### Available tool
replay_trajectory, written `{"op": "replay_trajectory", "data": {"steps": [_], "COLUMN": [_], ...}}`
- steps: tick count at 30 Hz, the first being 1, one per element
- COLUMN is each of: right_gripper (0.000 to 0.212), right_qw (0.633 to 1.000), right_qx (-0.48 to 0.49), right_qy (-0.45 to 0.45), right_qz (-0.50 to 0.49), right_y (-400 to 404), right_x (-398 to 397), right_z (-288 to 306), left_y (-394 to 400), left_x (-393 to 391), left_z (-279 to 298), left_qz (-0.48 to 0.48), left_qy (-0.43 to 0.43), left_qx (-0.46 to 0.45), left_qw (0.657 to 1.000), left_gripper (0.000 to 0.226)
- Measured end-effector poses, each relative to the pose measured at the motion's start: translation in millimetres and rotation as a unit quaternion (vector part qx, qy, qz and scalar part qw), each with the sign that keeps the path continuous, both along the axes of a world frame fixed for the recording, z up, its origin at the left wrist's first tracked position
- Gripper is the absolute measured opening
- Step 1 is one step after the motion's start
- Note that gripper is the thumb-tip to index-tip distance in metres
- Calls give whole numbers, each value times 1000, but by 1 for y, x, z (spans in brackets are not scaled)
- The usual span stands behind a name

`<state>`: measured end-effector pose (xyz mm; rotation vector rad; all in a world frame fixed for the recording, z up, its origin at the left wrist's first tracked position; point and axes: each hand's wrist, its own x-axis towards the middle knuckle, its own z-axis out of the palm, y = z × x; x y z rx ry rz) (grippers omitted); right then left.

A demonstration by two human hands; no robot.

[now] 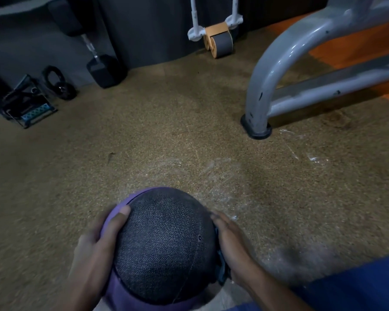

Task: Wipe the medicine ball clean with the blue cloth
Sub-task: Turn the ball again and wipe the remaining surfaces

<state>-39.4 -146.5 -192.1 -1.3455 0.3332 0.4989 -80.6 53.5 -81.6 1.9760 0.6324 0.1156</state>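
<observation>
A black and purple medicine ball [164, 245] with a textured surface sits low in the middle of the head view, held between both hands. My left hand [99, 245] grips its left side, thumb lying on the purple band. On the ball's right side, my right hand [229, 241] presses the blue cloth [221, 265] against it. Only a dark blue strip of the cloth shows between palm and ball.
Speckled brown rubber floor [166, 131] spreads ahead. A grey machine frame leg [259, 104] stands at right. By the far wall are a dumbbell [103, 68], an ab roller [219, 41], a small kettlebell [61, 84] and a black rack [27, 104].
</observation>
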Motion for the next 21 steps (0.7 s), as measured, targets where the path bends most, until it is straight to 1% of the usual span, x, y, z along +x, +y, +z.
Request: {"op": "replay_trajectory", "data": {"steps": [1,2,4,6,9,11,13,14,15,16,17,19,20,21], "right_gripper": [28,28,30,34,36,35,31,33,38,40,42,43,43,44], "right_qw": [1000,999,996,992,989,988,985,977,961,933,895,802,768,764], "right_qx": [-4,-5,-1,-7,-26,-22,-35,-72,-127,-189,-245,-353,-396,-409], "right_qy": [-19,-39,-78,-112,-136,-128,-130,-157,-209,-278,-355,-477,-502,-498], "right_qz": [-18,-31,-45,-55,-60,-80,-109,-121,-126,-126,-116,-62,-35,-15], "right_y": [-2,-4,-8,-11,-15,-19,-22,-23,-23,-20,-17,-4,2,7], "right_x": [4,8,14,15,7,0,-13,-22,-32,-41,-47,-51,-49,-42], "right_z": [1,4,8,8,2,-4,-1,6,17,32,47,68,74,82], "left_y": [1,-1,-5,-13,-28,-40,-52,-56,-58,-61,-63,-66,-68,-69], "left_x": [5,11,23,30,33,29,21,17,14,12,10,8,7,6], "left_z": [-4,-4,-8,-9,-8,-10,-15,-18,-21,-23,-24,-23,-23,-22], "left_qz": [-24,-26,-39,-43,-21,-4,14,21,25,30,36,44,46,47], "left_qy": [-9,-18,-35,-56,-34,-27,-47,-63,-80,-96,-107,-111,-107,-105], "left_qx": [12,20,39,79,135,162,190,201,206,209,209,209,211,215], "left_qw": [1000,999,998,994,990,986,980,977,975,973,971,971,970,970], "left_gripper": [73,75,77,77,78,83,84,82,79,75,72,71,72,73]}}
